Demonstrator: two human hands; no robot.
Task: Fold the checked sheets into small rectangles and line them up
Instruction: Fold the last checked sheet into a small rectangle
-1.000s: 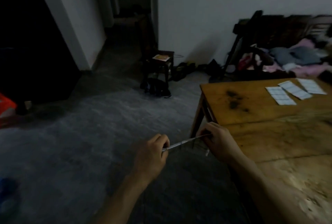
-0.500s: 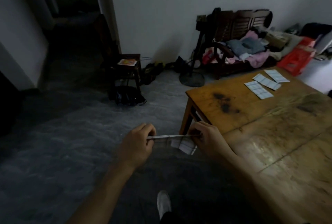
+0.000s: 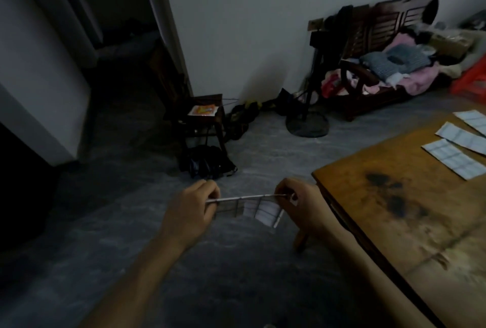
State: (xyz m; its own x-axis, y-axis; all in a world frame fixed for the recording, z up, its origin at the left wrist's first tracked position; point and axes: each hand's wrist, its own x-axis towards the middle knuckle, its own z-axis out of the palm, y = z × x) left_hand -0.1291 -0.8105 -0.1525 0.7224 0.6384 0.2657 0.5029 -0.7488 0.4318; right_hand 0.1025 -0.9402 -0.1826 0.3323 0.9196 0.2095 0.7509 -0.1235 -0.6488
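Observation:
I hold a checked sheet [image 3: 259, 209] stretched between both hands, in the air over the floor just left of the wooden table [image 3: 410, 212]. My left hand [image 3: 193, 209] pinches its left end and my right hand [image 3: 302, 204] pinches its right end. The top edge is taut and folded, and a flap hangs down below it. Three folded checked rectangles lie side by side at the table's far right: one [image 3: 456, 159] nearest, another [image 3: 464, 137] behind it, a third [image 3: 473, 119] at the frame's edge.
A dark stool [image 3: 207, 117] with an orange packet stands by the wall, a black bag [image 3: 207, 162] under it. A fan base [image 3: 307, 123] and a wooden bench [image 3: 381, 46] piled with clothes are at the back right. A dark doorway opens at left.
The view has swung right and down. The sheet's lower flap has dropped open below the taut top edge; both hands keep their pinch on the ends.

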